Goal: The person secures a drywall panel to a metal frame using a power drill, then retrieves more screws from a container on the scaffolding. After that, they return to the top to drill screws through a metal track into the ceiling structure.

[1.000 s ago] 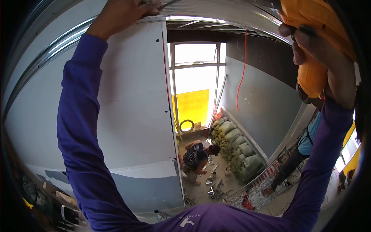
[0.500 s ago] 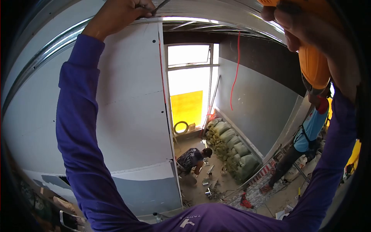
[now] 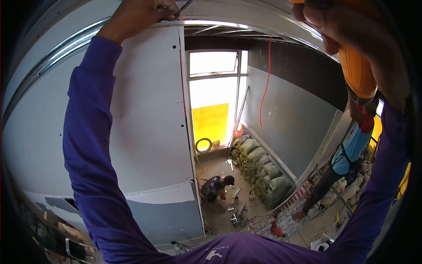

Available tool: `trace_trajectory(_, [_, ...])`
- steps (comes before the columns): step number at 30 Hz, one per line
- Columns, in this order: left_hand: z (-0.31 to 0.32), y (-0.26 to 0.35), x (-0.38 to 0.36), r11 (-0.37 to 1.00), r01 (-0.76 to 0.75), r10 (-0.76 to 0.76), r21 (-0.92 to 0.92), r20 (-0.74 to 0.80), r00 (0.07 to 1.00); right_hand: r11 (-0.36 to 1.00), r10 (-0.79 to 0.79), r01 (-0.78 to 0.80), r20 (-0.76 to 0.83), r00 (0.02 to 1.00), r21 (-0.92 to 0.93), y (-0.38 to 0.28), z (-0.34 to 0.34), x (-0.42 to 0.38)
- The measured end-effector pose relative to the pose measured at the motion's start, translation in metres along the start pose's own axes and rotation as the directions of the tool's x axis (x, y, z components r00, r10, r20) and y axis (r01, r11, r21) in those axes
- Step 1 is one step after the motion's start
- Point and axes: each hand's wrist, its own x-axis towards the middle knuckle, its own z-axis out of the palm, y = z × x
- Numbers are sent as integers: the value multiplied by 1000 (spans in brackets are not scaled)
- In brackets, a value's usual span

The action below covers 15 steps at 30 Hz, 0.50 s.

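Observation:
My left hand (image 3: pixel 140 16) is raised to the metal channel (image 3: pixel 237 23) along the top of the view, its fingers pinched round a thin dark rod (image 3: pixel 184 7). At the upper right my right hand (image 3: pixel 351 33) is wrapped round an orange power tool (image 3: pixel 357 72), close to the same channel. The tool's front end lies outside the frame. Below my left hand stands a pale wall panel (image 3: pixel 149 105) with a dark edge strip. A red cable (image 3: pixel 265 83) hangs between my arms.
Far below, a person (image 3: pixel 214 188) crouches on the floor near stacked sacks (image 3: pixel 261 163). Another person in a light blue shirt (image 3: pixel 349 149) stands at the right. A red tool (image 3: pixel 276 229) lies on a platform (image 3: pixel 292 217). A window (image 3: pixel 213 94) is behind.
The view has shifted slightly. The crouching person has bent lower, and the person in blue has shifted a little. Both my hands keep their holds.

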Motion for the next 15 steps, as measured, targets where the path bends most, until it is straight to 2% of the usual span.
trace_trajectory(5, [4,8,2,989,131,-131,63,-4,991,1000,-8,8,5,1000,-7,3,-2,1])
trace_trajectory(8, [4,11,0,985,101,-100,137,-17,995,1000,-13,13,10,1000,-10,4,-2,2])
trace_trajectory(11, [8,-5,1,993,117,-117,-10,9,993,1000,-19,19,14,1000,-12,5,0,3])
trace_trajectory(15, [-13,36,1,983,181,-181,17,54,982,999,-25,26,25,999,-20,7,0,6])
